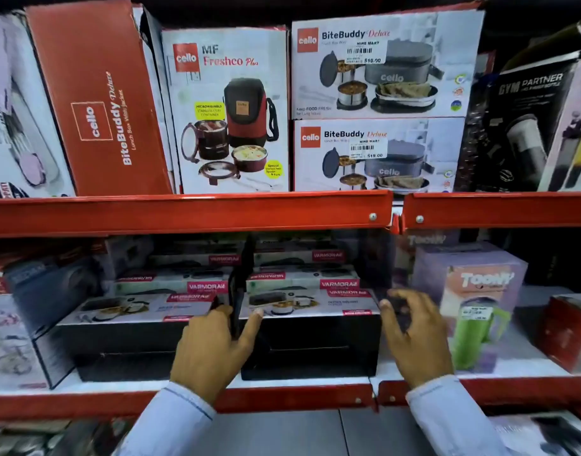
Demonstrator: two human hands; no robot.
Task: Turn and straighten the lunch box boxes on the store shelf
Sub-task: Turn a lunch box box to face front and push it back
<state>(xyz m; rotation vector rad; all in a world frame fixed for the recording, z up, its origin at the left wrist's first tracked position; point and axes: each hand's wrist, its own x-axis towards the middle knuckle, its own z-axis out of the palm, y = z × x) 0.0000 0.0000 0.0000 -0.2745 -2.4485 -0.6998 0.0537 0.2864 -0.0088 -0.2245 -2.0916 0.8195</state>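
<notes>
On the lower shelf stand two stacks of Varmora lunch box boxes. The right stack's front box (310, 337) has a black front face and a printed top. My left hand (213, 350) presses on its left front corner, thumb in the gap beside the left stack (131, 334), forefinger on its top edge. My right hand (414, 334) is at the box's right end, fingers curled and spread, touching or just off the corner. On the upper shelf a red Cello BiteBuddy box (98, 103) leans tilted with its side outward.
The upper shelf also holds a Cello Freshco box (229, 110), two stacked BiteBuddy boxes (381, 93) and a black Gym Partner box (526, 126). Right of my hands stands a purple Toony box (470, 301) with a green mug picture. Red shelf rails (183, 215) run across.
</notes>
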